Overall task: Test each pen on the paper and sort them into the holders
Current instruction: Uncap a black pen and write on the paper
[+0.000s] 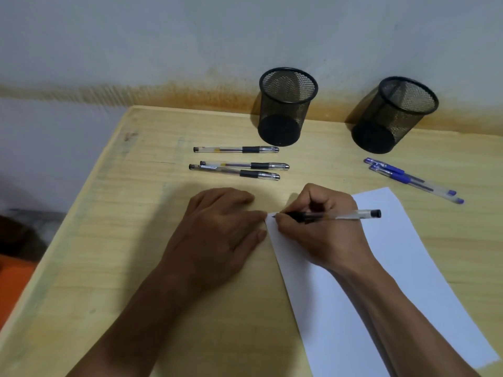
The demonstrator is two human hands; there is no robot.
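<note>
My right hand (321, 229) grips the black pen (330, 215), tip on the paper's (386, 268) near-left corner, barrel pointing right. My left hand (217, 227) lies flat beside the sheet. The left holder (285, 107) stands straight ahead, nearer this pen.

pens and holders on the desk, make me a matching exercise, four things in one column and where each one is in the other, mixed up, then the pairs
Things
1. three black capped pens
2. two blue pens
3. uncapped black pen
4. left mesh holder

Places
A. lying in front of the right mesh holder, beyond the paper
B. gripped by the right hand, tip at the paper's top left corner
C. standing near the wall, just behind the black pens
D. lying on the table beyond the left hand

Pairs: 1-D, 2-A, 3-B, 4-C
</note>
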